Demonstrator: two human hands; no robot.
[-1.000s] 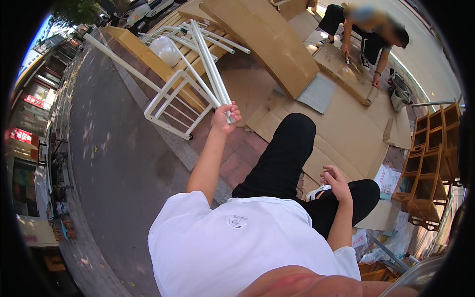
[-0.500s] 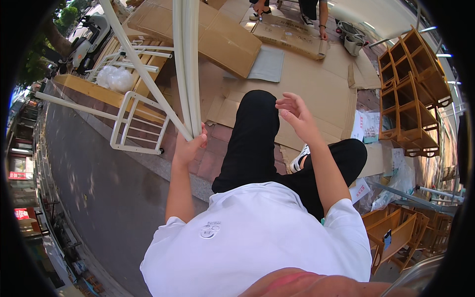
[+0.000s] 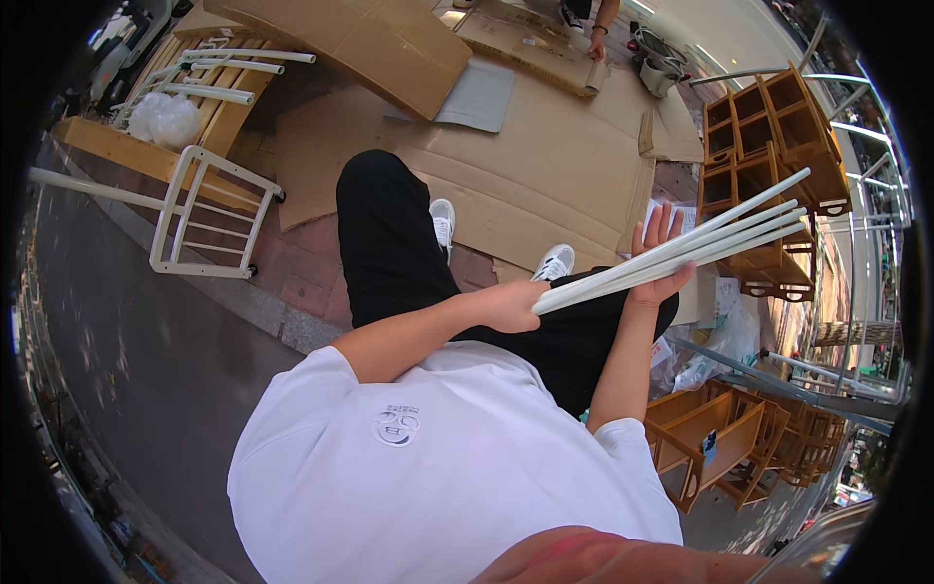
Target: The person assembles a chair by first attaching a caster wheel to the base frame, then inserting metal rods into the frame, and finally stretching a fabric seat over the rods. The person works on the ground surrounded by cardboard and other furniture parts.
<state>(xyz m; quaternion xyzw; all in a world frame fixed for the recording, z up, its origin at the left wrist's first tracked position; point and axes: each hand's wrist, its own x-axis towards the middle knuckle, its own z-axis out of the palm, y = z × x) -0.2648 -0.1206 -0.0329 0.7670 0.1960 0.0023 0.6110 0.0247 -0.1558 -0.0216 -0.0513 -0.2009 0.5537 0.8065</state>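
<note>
A bundle of several long white tubes (image 3: 603, 280) slants across my lap, its far ends fanning out to the upper right. My left hand (image 3: 514, 307) is closed around the near ends of these tubes, above my lap. Under and behind the middle of the bundle is my right hand (image 3: 654, 290), palm toward the tubes and fingers stretched apart; the tubes lie across it without the fingers wrapping round them. The tubes partly cover that palm.
Flattened cardboard (image 3: 545, 185) covers the ground ahead. A long carton (image 3: 379, 44) lies beyond, near another person's hand (image 3: 597, 44). To the left are a white metal frame (image 3: 209, 214) and wooden planks (image 3: 229, 107). Brown wooden shelves (image 3: 773, 136) stand at the right.
The tubes have swung from upright on my left to a slant across toward my right. My left hand moved right with them, and my right hand now meets the bundle. The view has shifted rightward.
</note>
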